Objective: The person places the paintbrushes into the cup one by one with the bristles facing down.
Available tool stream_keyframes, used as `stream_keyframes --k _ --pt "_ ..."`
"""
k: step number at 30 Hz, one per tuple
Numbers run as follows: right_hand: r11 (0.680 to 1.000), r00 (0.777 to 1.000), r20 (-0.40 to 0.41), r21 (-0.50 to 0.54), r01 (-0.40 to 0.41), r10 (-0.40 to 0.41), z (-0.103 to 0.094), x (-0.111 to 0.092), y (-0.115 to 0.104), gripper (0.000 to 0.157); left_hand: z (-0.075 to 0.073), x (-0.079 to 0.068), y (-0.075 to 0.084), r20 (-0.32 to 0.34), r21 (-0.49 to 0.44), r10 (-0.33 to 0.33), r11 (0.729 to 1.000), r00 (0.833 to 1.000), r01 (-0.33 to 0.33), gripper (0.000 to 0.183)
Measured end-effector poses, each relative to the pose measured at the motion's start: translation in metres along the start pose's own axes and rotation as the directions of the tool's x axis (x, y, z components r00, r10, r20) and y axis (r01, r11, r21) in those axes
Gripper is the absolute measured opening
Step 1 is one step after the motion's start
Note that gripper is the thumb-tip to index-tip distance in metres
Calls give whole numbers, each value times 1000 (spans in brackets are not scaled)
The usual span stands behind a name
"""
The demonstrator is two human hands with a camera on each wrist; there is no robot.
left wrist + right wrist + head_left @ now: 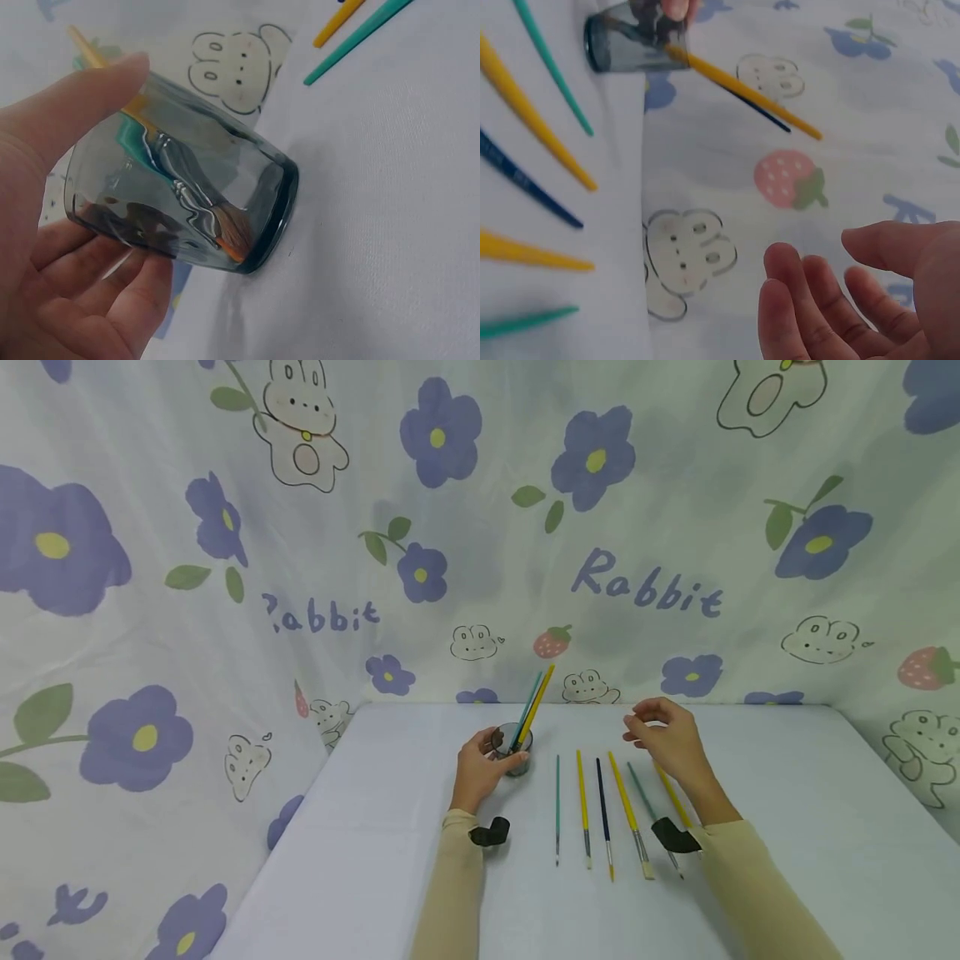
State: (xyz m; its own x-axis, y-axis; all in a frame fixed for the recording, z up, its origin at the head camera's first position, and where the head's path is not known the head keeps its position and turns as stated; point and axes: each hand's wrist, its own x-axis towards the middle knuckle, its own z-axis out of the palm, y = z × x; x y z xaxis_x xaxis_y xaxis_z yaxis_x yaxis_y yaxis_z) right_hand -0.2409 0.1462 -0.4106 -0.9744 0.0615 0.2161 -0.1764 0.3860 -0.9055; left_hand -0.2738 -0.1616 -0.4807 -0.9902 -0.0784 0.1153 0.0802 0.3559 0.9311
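Where the left hand curls, a glass (holding brushes) sits.

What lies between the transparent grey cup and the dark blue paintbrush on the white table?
The head view shows a slim teal-handled paintbrush, nearer the transparent grey cup, then a yellow-handled paintbrush, nearer the dark blue paintbrush.
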Motion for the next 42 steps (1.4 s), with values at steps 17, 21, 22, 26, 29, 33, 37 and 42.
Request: stream_keyframes --k 17,21,22,26,29,33,37,42 --pt "984 999 -35 -177 -25 20 -53 -21 34 37 -2 4 2 8 1 -10 1000 1000 10 81" --pt "966 999 -17 -252 -53 50 -60 -19 39 40 -3 3 2 1 -3 -16 1000 1000 16 80" --pt "960 998 -10 -272 -58 58 -62 -19 40 41 -3 3 2 0 -4 -14 1000 1000 14 79" --pt "937 995 20 -338 -88 101 -67 -18 46 46 -3 3 1 5 -4 -13 1000 1000 13 80" --pt "912 989 44 -394 -111 139 -71 -18 50 49 -2 4 1 7 -4 -9 1000 1000 9 81" --pt "882 974 81 -445 -154 211 -74 -18 53 54 -2 4 1 4 -1 -5 1000 1000 5 80" --pt "864 951 125 -463 -197 283 -77 -17 56 57 -3 3 1 3 -7 -13 1000 1000 13 80" --pt "844 928 177 -495 -205 329 -82 -18 64 57 -1 3 2 11 -23 -21 1000 1000 21 81"
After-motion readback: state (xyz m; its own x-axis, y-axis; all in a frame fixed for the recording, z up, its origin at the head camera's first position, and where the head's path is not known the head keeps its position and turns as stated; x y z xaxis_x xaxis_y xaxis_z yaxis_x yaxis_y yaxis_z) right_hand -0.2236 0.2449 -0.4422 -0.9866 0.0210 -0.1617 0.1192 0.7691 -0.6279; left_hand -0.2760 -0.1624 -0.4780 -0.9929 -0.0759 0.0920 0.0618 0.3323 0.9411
